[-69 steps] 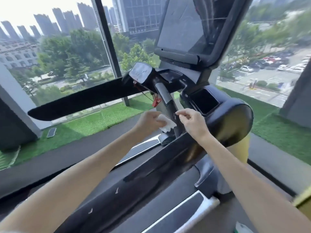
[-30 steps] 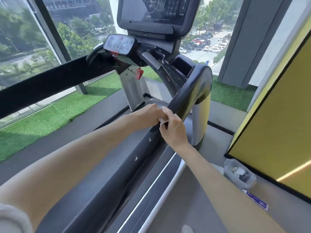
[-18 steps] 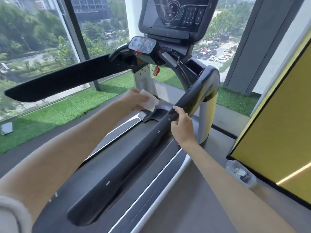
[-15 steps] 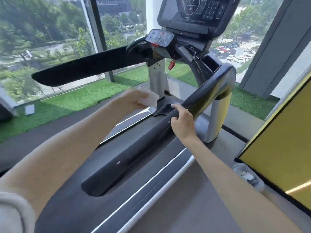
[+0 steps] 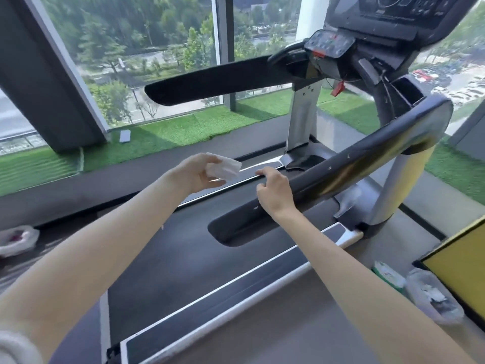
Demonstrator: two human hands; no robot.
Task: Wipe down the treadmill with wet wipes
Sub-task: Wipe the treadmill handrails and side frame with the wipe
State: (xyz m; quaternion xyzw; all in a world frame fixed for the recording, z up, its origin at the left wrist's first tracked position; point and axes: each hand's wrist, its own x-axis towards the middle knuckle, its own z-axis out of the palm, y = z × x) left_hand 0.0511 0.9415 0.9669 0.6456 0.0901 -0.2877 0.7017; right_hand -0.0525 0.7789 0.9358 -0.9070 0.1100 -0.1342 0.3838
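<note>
**Left grip held a wipe above the treadmill; right grip on the rail**

Left grip [image 5: 195, 174] was raised over the far edge of the belt [image 5: 178, 258], pinching a crumpled white wipe [image 5: 225, 168] between thumb and fingers. The wipe hung in the air, clear of every surface and just left of the right grip [image 5: 274, 191]. That grip lay against the near side of the right rail [image 5: 341, 174], its fingers curled over the rail's edge, about midway along the black padded bar. Both forearms reached forward from the bottom of the view, and a pale sleeve [image 5: 13, 345] showed at the lower left corner.

The treadmill [image 5: 301, 119] stood before a wide window [image 5: 162, 48]. Its left rail [image 5: 223, 80] ran out from a small control panel [image 5: 328, 43], with a big dark console [image 5: 393, 11] above and a red clip [image 5: 338, 88] dangling on a cord below. A silver-edged foot strip [image 5: 236, 292] ran along the belt's right side.

On the floor to the right, near the foot strip, lay a green and white wipes pack [image 5: 388, 277]. Just beside it sat a clear bag [image 5: 433, 298] with crumpled white pieces inside, against a yellow panel [image 5: 462, 271]. Far to the left a white bag [image 5: 15, 240] sat on the floor. Green turf [image 5: 183, 130] lined the floor under the window, with a small pale plate [image 5: 125, 135] on it.
</note>
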